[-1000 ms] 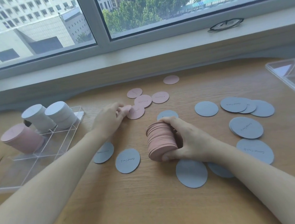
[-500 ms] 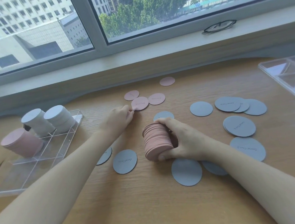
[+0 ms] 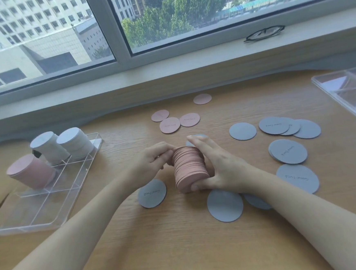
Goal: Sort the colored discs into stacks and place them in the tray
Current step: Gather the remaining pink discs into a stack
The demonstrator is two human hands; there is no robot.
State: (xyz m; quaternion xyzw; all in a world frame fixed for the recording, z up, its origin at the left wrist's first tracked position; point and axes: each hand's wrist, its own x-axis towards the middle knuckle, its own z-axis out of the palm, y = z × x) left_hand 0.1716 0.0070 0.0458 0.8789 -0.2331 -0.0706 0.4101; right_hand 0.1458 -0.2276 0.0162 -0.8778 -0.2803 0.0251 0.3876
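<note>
A tall stack of pink discs point(image 3: 189, 170) leans on the wooden table at centre. My right hand point(image 3: 218, 165) grips it from the right, thumb under its near end and fingers over the far side. My left hand point(image 3: 153, 160) pinches a pink disc against the stack's far left end. Loose pink discs point(image 3: 170, 124) lie behind the stack. Several grey discs point(image 3: 288, 151) are scattered to the right and in front. The clear tray point(image 3: 50, 200) at left holds one pink stack point(image 3: 29, 171) and two grey stacks point(image 3: 74, 143).
A second clear tray point(image 3: 348, 91) lies at the right edge of the table. Black glasses point(image 3: 264, 33) rest on the window sill behind. A grey disc point(image 3: 152, 193) lies just below my left wrist.
My left hand picked a pink disc from the loose group and brought it back to the stack. The right hand kept holding the stack.
</note>
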